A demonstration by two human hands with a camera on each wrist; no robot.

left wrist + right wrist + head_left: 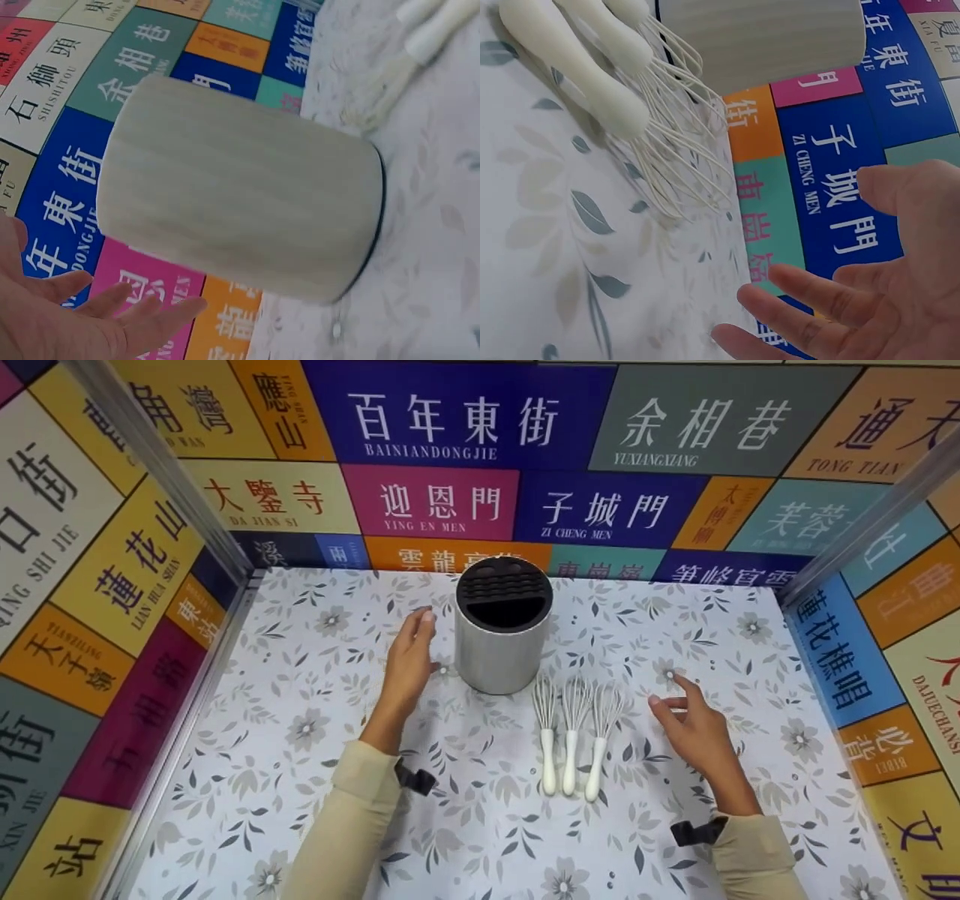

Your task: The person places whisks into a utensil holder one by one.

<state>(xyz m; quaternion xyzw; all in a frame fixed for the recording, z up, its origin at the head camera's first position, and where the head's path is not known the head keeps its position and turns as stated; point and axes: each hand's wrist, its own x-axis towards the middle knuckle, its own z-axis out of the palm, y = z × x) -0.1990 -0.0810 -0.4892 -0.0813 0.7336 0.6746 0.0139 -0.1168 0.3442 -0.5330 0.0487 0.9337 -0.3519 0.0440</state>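
Note:
A silver cylindrical utensil holder (499, 656) with a black slotted top stands upright on the table. Just left of it is my left hand (409, 656), fingers extended and apart from the holder; the left wrist view shows the holder's plain wall (240, 191) beside those fingers. Three whisks with white handles lie side by side in front of the holder: a left one (548, 761), a middle one (570, 761) and a right one (597, 765). My right hand (697, 727) hovers to their right, holding nothing, its fingers loosely spread in the right wrist view.
A white cloth with grey flowers and leaves (315, 810) covers the table. Panels with colourful Chinese signs (457, 412) rise behind it and along both sides. Clear corner strips (172, 472) join the panels. Dark bands (415, 778) circle both wrists.

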